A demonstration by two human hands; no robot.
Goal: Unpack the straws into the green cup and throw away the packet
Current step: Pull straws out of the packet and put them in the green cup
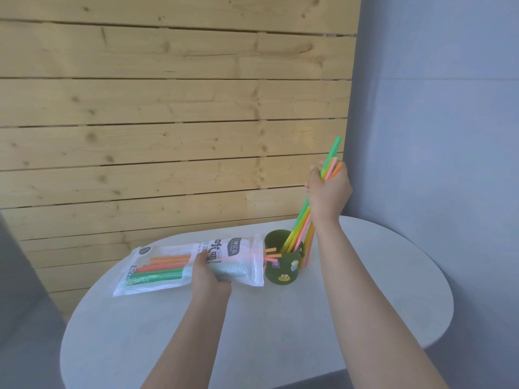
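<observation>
1. The right hand (328, 192) is closed in a fist around a bundle of straws (302, 223), gripping them near their upper ends; the lower ends hang below the hand.
2. Below that hand and a little to its left stands the green cup (282, 265). Most lower ends sit inside it, but a yellow and a pink straw appear to fall outside its far wall.
3. Judgement: the step in hand is seating the bundle. Before letting go, lift slightly, shift the fist toward the cup's centre so the stray ends clear the rim, then lower and open the fingers slowly.
4. The left hand (209, 276) presses down on the packet (171, 265), fingers curled over its middle; the packet lies flat on the table (365, 290).
5. Right of the left hand, the packet's open mouth touches the cup, with orange and pink tips poking out. More straws remain inside, so keep it pinned.
</observation>
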